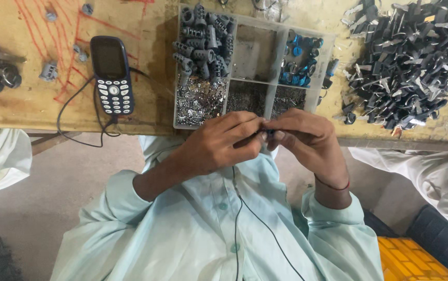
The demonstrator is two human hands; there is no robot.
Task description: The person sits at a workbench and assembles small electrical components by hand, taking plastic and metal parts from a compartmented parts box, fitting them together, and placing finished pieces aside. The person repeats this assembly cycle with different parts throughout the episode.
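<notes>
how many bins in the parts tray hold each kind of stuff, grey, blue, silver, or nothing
Tray, at the bench edge above the left hand and right hand, by compartment:
grey plastic parts: 1
blue parts: 1
silver metal bits: 3, the two right ones darker and finer
empty compartment: 1
Total: 6

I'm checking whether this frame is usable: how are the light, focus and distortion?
Head view: soft even light, no harsh glare; the parts tray and phone are sharp; the table edge bows from the wide lens; the small part between left hand and right hand is shadowed and unclear.
</notes>
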